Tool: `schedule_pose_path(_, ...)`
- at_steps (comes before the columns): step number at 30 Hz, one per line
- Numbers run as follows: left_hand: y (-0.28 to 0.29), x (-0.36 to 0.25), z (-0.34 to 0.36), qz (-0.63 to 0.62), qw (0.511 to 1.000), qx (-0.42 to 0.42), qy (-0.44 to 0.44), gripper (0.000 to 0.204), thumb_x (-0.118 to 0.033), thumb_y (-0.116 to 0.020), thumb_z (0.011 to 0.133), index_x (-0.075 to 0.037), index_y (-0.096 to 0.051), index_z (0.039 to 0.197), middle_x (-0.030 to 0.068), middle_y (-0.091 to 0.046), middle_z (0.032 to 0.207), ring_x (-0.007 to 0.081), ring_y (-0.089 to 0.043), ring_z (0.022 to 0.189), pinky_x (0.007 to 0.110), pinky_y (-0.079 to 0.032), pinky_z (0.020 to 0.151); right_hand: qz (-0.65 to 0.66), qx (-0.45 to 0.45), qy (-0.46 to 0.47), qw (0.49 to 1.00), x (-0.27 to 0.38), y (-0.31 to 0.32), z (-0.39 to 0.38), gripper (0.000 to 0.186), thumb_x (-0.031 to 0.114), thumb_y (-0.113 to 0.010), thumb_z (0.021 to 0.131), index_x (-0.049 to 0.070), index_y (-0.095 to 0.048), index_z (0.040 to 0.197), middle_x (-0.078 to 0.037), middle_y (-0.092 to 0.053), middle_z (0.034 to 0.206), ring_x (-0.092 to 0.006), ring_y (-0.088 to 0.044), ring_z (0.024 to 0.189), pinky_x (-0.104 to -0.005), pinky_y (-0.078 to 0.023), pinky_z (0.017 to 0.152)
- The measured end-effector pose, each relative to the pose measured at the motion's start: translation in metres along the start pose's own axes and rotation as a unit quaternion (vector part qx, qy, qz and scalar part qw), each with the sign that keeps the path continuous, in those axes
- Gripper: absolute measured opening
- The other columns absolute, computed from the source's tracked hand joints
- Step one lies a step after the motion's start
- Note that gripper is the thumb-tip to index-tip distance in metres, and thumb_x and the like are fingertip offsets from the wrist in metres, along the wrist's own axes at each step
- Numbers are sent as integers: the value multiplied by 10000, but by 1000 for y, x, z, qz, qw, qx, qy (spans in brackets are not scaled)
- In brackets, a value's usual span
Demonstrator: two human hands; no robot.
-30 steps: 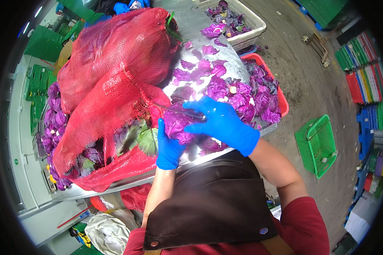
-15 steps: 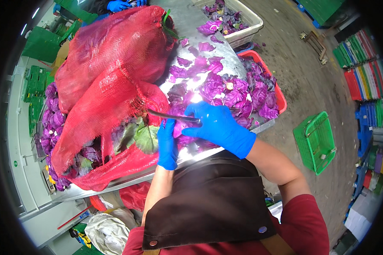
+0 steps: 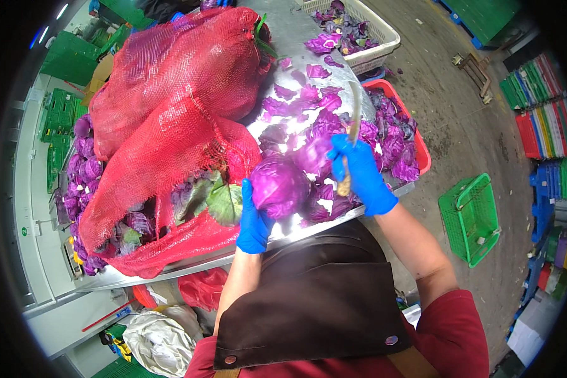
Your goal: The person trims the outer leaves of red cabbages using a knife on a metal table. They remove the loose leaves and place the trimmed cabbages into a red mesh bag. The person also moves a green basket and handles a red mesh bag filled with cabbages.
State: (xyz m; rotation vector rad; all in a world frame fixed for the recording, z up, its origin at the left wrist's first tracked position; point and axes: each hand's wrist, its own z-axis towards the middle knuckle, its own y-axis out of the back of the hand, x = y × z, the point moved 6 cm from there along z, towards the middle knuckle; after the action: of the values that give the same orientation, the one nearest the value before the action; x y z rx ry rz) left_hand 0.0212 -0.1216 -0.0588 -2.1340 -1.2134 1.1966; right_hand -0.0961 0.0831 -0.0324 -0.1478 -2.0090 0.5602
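My left hand [image 3: 253, 222], in a blue glove, supports a round purple cabbage [image 3: 280, 189] from its near left side, over the metal table's front edge. My right hand [image 3: 363, 173], gloved in blue too, is closed around a knife [image 3: 355, 120]; its blade points away from me and its handle end shows below the fingers. Loose purple cabbage leaves [image 3: 337, 205] lie beneath and between the hands. Just left of the cabbage, a red mesh sack [image 3: 164, 183] gapes, with green and purple leafed cabbages [image 3: 223, 203] in its mouth.
A full red mesh sack [image 3: 189, 69] lies farther back. Leaves fill a red crate [image 3: 424, 151] and a white crate [image 3: 394, 41] at the table's right. A green basket [image 3: 444, 211] stands on the floor. Piled purple cabbages [image 3: 82, 170] are at left; another person's gloved hands show at the far edge.
The knife has swung from pointing left to pointing away as my right hand moved slightly right. The purple cabbage now shows plainly at my left hand, where my right hand covered it before.
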Motion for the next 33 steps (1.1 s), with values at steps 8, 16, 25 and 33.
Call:
schedule_pose_path(8, -5, -15, -2, -63, 994, 68, -64, 824, -642, -548, 879, -112, -354, 1480, 163, -411, 1484, 357, -427, 1343, 552, -354, 1121, -273, -107, 29, 956, 19, 8, -5, 430, 433, -647, 927, 25, -662, 1061, -83, -707, 826, -95, -538, 493, -264, -423, 433)
schedule_pose_path(16, -87, -56, -11, 248, 928, 192, -199, 990, -662, -608, 820, -84, -233, 1531, 166, -303, 1555, 355, -353, 1401, 569, -301, 1141, -91, 105, 45, 989, 21, -59, -28, 480, 329, -724, 883, 81, -598, 1275, -37, -632, 807, -106, -569, 649, -264, -461, 590)
schedule_pose_path(25, -23, 5, 6, 8, 996, 82, 32, 812, -480, -622, 819, -87, -362, 1480, 182, -410, 1490, 400, -422, 1339, 599, -303, 1125, -360, -55, 196, 910, 70, -8, -9, 374, 54, -701, 820, 9, -649, 1188, -132, -717, 974, -150, -674, 887, -325, -550, 771)
schedule_pose_path(33, -11, 9, 13, -181, 972, 145, 25, 803, -452, -587, 851, -106, -297, 1515, 177, -377, 1513, 370, -330, 1408, 579, -267, 1150, -384, -53, 206, 898, 50, 5, -8, 400, 162, -695, 867, 86, -586, 1244, -89, -678, 904, -168, -667, 749, -302, -527, 618)
